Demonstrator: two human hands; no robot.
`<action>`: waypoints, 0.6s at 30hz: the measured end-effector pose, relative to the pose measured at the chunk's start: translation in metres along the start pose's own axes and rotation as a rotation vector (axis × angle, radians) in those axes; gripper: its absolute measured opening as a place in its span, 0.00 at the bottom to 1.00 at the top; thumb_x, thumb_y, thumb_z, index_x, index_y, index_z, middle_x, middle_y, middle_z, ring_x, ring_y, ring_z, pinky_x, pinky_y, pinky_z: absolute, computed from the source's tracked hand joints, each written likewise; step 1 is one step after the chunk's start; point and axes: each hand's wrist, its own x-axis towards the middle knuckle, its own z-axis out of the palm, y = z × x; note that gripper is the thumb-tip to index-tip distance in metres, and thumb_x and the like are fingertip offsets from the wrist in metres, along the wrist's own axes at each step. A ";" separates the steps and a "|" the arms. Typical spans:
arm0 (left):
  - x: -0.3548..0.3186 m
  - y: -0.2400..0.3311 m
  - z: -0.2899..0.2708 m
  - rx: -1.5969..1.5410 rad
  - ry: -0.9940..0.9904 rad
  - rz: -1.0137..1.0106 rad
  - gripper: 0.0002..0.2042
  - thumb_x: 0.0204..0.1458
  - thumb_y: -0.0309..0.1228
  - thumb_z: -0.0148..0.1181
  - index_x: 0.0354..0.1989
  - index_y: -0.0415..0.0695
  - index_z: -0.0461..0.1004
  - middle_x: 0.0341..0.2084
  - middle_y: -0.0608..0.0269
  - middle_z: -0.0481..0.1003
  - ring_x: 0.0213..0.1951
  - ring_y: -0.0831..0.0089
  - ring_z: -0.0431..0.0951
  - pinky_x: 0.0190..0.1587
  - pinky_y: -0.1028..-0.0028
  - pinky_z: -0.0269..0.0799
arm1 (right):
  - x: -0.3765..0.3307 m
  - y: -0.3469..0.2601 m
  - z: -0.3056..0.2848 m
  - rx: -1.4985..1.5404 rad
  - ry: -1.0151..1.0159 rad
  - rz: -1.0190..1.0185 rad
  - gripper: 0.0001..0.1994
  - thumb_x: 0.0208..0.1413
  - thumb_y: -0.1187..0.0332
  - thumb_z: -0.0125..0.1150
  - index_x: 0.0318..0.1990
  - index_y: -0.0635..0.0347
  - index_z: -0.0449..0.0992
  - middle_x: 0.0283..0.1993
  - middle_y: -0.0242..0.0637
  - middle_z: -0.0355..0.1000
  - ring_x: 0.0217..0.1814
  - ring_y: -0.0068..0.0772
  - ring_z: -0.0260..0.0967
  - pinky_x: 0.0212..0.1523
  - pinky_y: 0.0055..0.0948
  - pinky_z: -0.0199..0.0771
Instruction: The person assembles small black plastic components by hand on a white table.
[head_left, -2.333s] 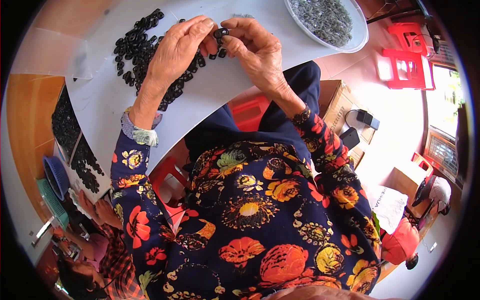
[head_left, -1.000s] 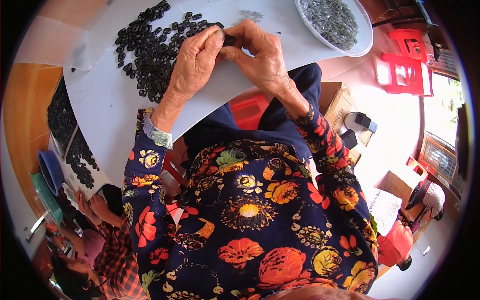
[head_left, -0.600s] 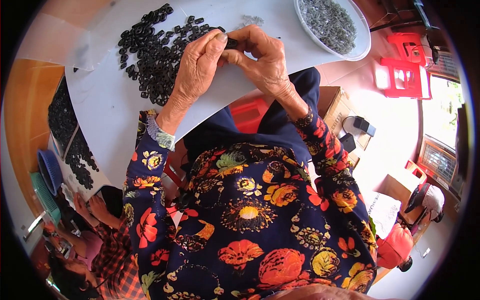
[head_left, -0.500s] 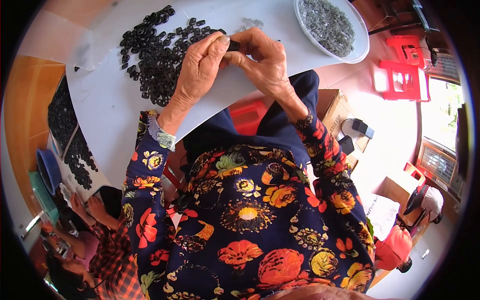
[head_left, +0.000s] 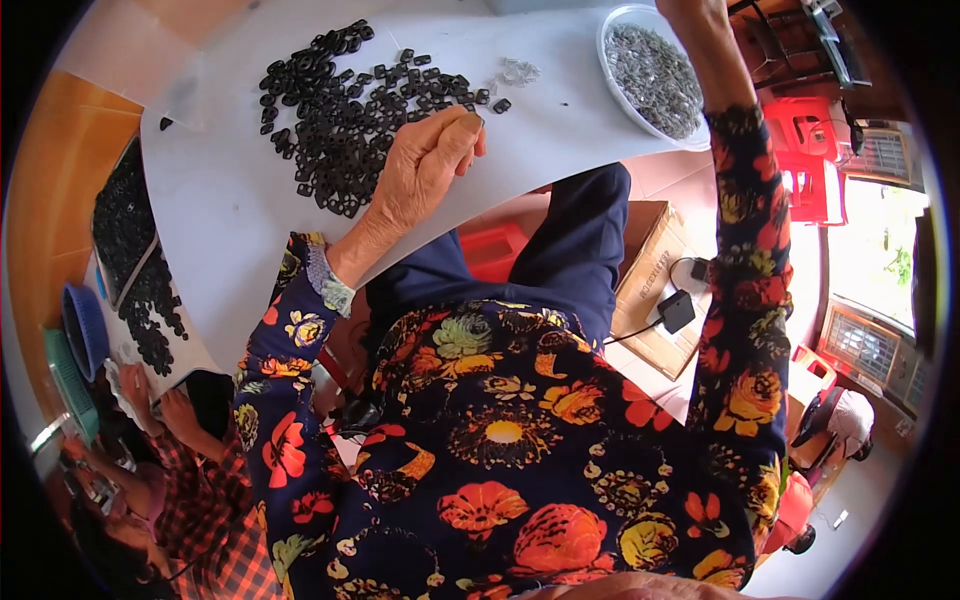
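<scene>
My left hand [head_left: 430, 160] hovers at the table's near edge, just in front of a spread of small black plastic pieces [head_left: 340, 130]. Its fingers are curled in and pressed together; what they hold, if anything, is hidden. Far off to the right, my right hand [head_left: 692, 10] reaches past the white round tub [head_left: 607, 75], with its fingers cut off by the upper edge. Thin clear plastic pieces [head_left: 655, 85] fill the tub. A few more clear pieces [head_left: 517, 71] lie beside the black ones, and a single black piece [head_left: 501, 105] sits near them.
The pale table [head_left: 220, 200] curves around my lap. At left, a person in a checked shirt [head_left: 215, 510] works by another black heap [head_left: 150, 320], near blue [head_left: 85, 330] and green baskets [head_left: 70, 385]. A cardboard box [head_left: 650, 290] and red stools [head_left: 810, 185] stand on the right.
My right hand has left my left one and swung up and far right, beyond the tub. The left hand stays near the black pieces, fingers still curled. The view has shifted slightly.
</scene>
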 end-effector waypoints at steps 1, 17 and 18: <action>-0.001 -0.002 0.000 -0.020 0.007 -0.011 0.18 0.60 0.39 0.48 0.22 0.38 0.67 0.15 0.71 0.63 0.20 0.83 0.60 0.25 0.80 0.58 | -0.006 0.003 0.006 0.002 -0.010 -0.002 0.09 0.57 0.77 0.51 0.44 0.72 0.70 0.24 0.29 0.69 0.21 0.13 0.61 0.19 0.12 0.57; 0.008 0.005 0.027 -0.036 -0.038 -0.081 0.15 0.59 0.33 0.46 0.22 0.38 0.66 0.14 0.70 0.61 0.19 0.82 0.61 0.24 0.78 0.59 | -0.058 0.109 0.141 -0.486 -0.770 -0.652 0.16 0.48 0.79 0.48 0.44 0.53 0.74 0.39 0.39 0.71 0.41 0.45 0.71 0.44 0.39 0.72; 0.009 0.004 0.026 -0.014 -0.045 -0.055 0.15 0.59 0.33 0.46 0.22 0.37 0.66 0.14 0.70 0.62 0.19 0.82 0.61 0.24 0.78 0.59 | -0.058 0.109 0.142 -0.449 -0.798 -0.665 0.15 0.48 0.78 0.49 0.44 0.54 0.74 0.38 0.39 0.72 0.40 0.45 0.71 0.44 0.39 0.72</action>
